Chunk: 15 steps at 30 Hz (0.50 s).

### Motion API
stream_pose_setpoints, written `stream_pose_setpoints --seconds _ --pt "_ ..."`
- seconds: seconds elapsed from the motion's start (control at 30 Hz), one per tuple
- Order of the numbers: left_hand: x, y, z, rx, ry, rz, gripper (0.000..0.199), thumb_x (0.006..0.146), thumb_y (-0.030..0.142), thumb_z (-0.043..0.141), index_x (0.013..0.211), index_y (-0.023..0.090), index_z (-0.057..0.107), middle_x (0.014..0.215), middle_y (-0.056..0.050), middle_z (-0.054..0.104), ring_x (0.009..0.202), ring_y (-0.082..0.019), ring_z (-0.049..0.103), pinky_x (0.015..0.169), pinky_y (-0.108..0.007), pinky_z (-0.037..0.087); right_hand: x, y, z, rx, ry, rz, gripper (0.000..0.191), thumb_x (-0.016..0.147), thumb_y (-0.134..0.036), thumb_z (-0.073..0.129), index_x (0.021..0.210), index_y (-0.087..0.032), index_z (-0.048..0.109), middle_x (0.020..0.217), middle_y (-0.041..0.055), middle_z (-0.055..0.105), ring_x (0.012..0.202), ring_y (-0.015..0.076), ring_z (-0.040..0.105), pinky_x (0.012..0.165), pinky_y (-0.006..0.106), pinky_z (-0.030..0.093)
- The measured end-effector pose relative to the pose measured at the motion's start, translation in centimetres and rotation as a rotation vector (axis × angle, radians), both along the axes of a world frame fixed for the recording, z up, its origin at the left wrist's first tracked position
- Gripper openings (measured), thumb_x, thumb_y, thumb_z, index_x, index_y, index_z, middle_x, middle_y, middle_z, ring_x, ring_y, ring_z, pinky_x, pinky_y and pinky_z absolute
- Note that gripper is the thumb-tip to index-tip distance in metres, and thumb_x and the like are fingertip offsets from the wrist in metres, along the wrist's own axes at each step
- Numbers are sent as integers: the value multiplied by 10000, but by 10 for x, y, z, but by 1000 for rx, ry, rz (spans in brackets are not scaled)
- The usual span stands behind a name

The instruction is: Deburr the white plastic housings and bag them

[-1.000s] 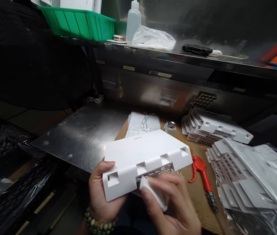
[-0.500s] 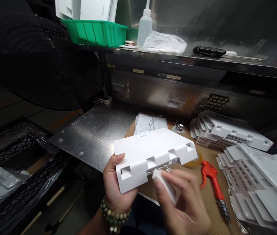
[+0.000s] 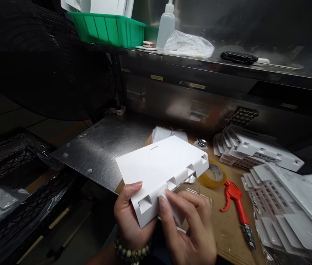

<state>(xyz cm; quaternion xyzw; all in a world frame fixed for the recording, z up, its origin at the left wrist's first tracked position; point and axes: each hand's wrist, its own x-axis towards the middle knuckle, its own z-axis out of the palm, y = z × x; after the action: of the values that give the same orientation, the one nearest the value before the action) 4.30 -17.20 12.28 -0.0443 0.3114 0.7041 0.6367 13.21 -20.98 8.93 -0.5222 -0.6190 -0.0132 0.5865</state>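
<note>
A white plastic housing point(image 3: 158, 162) with square recesses along its bent edge lies tilted in my left hand point(image 3: 134, 213). The thumb presses on its top face and the fingers go underneath, out of sight. My right hand point(image 3: 191, 224) pinches a folded white cloth point(image 3: 176, 211), mostly hidden behind the fingers. Thumb and forefinger hold it against the recessed edge, between two of the square notches. A roll of yellow tape point(image 3: 219, 180) lies just past the housing's right end, and a red air blow gun point(image 3: 236, 198) is to the right of my right hand.
Stacked white housings point(image 3: 266, 147) and more bagged ones point(image 3: 288, 206) fill the right side. White bags point(image 3: 164, 134) lie behind the housing. Overhead, a shelf holds a green bin point(image 3: 109, 31) and a squeeze bottle point(image 3: 166, 29). Black crates point(image 3: 20, 173) stand lower left.
The housing has shifted left and turned, uncovering the tape roll. My right hand has moved left and up, bringing the cloth against the housing's edge.
</note>
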Motion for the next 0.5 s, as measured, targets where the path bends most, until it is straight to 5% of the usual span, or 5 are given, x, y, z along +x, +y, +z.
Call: stream_pose_setpoints --seconds 0.3,0.5 --pt "2 0 5 -102 -81 -7 489 675 154 657 1157 169 734 790 -60 786 720 -296 764 824 -450 664 13 4 -5 -22 -7 -24 190 899 -179 777 1082 -219 744 981 33 658 901 182 628 806 337 498" --pt "3 -1 -5 -7 -163 -152 440 722 203 640 1148 155 740 908 -90 800 928 -352 778 874 -443 650 -12 -8 7 -58 78 79 171 897 -143 759 1043 -232 753 937 25 650 882 180 610 787 328 479"
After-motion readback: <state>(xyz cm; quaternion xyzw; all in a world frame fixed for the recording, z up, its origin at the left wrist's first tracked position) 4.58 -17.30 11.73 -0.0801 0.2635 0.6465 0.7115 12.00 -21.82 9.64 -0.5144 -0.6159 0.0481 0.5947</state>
